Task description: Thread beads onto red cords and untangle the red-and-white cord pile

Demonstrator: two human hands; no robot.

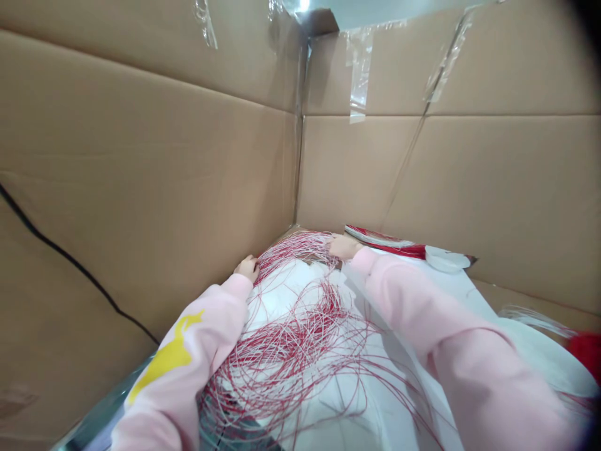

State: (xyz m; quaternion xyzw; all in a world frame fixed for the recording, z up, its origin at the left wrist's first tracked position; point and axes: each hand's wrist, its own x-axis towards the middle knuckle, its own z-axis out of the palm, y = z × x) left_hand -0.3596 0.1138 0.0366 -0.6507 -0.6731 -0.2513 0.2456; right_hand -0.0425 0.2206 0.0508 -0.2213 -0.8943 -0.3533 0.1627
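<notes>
A tangle of thin red and white strings point(300, 332) lies over white sheets point(357, 401) inside a big cardboard box. My left hand point(247, 268) sits at the far left end of the strands, fingers curled round a bunch of them. Close to the box's far corner, my right hand point(342, 246) is closed on the far end of the same bundle. Both arms are in pink sleeves; the left sleeve point(188, 351) has a yellow print.
Cardboard walls point(141, 188) rise on the left, back and right, with clear tape near the top. A black cable point(70, 260) runs across the left wall. A red-and-white packet point(399, 245) lies by the right wall. Something red point(586, 351) shows at the right edge.
</notes>
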